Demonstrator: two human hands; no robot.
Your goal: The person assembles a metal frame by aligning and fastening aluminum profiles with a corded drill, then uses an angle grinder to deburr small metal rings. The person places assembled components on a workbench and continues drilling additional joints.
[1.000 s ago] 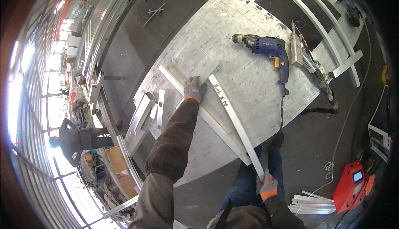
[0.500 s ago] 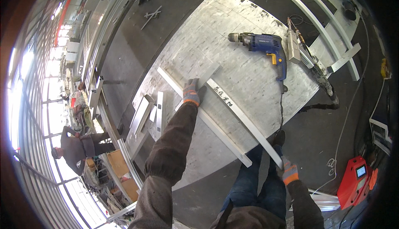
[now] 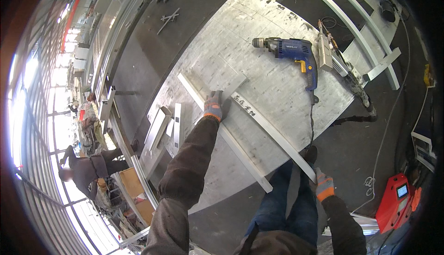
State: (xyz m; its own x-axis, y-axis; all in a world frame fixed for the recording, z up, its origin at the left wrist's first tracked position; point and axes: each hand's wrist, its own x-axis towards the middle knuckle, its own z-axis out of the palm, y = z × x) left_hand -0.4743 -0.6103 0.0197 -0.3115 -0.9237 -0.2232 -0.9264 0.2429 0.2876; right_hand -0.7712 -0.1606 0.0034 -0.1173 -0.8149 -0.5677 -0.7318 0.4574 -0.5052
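Both my hands wear grey gloves with orange cuffs. My left hand (image 3: pixel 214 105) is closed around the near-left end of a short silver metal bar (image 3: pixel 235 84), above a long metal bar (image 3: pixel 243 153) that crosses the table diagonally. Beside that runs a second long bar with dark handwriting (image 3: pixel 276 133), its far end meeting the short piece. Near my legs, my right hand (image 3: pixel 324 185) is closed on the near end of the marked bar, which overhangs the table edge; some fingertips are hidden. A blue corded drill (image 3: pixel 294 51) lies farther off on the scratched metal table (image 3: pixel 259 19).
Short metal profiles (image 3: pixel 157 127) lie at the table's left. An air tool (image 3: pixel 325 51) rests beyond the drill, near long curved-looking bars (image 3: pixel 365 19). On the floor at right stands a red machine (image 3: pixel 393 202) with a screen. A person (image 3: pixel 90 171) is at far left.
The left long bar has turned slightly: its near end swung left and towards me, its far end right. My right hand has shifted a little up and right, along with the marked bar's end.
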